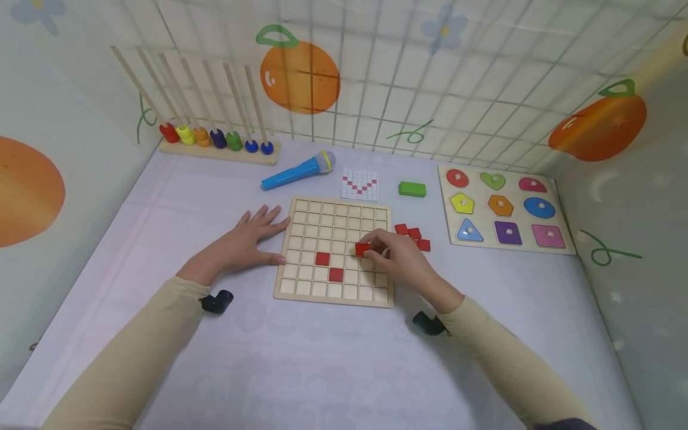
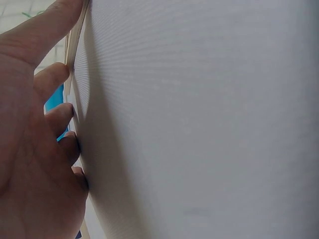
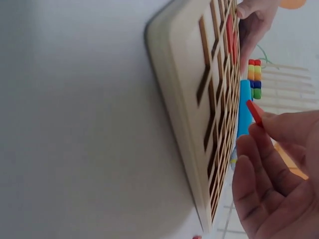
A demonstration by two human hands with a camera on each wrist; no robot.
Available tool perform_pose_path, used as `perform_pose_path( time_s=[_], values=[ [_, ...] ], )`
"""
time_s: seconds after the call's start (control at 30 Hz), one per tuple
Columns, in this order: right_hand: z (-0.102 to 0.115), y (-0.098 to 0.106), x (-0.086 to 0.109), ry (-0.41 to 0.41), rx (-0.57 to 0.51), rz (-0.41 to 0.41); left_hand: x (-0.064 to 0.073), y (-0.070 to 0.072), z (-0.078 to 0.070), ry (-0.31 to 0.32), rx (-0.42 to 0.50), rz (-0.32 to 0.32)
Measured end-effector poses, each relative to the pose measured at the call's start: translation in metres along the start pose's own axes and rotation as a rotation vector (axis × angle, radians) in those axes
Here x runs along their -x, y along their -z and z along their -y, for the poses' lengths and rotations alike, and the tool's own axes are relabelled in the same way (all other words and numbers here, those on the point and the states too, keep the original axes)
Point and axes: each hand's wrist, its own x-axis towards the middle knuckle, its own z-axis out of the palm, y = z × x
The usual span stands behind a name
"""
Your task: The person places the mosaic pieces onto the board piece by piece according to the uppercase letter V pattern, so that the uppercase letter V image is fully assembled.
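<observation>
- The right hand pinches a red tile between thumb and fingers; the right wrist view shows it tilted and raised above the grid board.
- The left hand lies with fingers spread, its thumb and index finger touching the board's left edge.
- The board sits on the desk between the two hands, the right hand reaching over its right side.
- Two red squares lie in board cells between the left thumb and the right fingertips, the second a little nearer the person.
- Loose red tiles lie just past the back of the right hand, off the board.
- Beyond both hands, between them, is a patterned card.
- Beyond the left hand are a blue microphone and, farther off, a peg rack.
- Beyond the right hand is a green block; well to its right, a shape puzzle.
</observation>
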Motion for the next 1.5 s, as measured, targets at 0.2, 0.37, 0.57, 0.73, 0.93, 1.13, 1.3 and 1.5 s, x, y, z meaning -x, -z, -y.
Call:
perform_pose_path(
  time_s=[0.2, 0.37, 0.57, 0.73, 0.93, 1.13, 1.3, 1.5],
  values=[
    [0.009, -0.008, -0.006, 0.007, -0.006, 0.016, 0.0, 0.0, 0.0, -0.004, 0.0, -0.004],
    [0.016, -0.014, -0.013, 0.008, 0.006, 0.028, 0.001, 0.001, -0.001, -0.005, 0.001, -0.006],
    [0.022, -0.021, -0.022, 0.027, 0.009, 0.038, 0.001, 0.0, 0.0, -0.012, 0.005, -0.009],
    [0.026, -0.027, -0.029, 0.043, 0.022, 0.044, 0.001, 0.001, 0.0, -0.018, 0.001, -0.01],
    [0.035, -0.034, -0.04, 0.073, 0.052, 0.068, 0.001, 0.001, -0.001, -0.023, 0.004, -0.01],
    [0.044, -0.041, -0.049, 0.075, 0.093, 0.088, 0.0, 0.0, -0.001, -0.028, 0.003, -0.018],
    [0.049, -0.046, -0.054, 0.06, 0.114, 0.108, 0.0, -0.001, 0.0, -0.037, 0.011, -0.024],
    [0.055, -0.051, -0.061, 0.07, 0.147, 0.112, 0.0, -0.001, 0.002, -0.051, 0.011, -0.03]
  ],
)
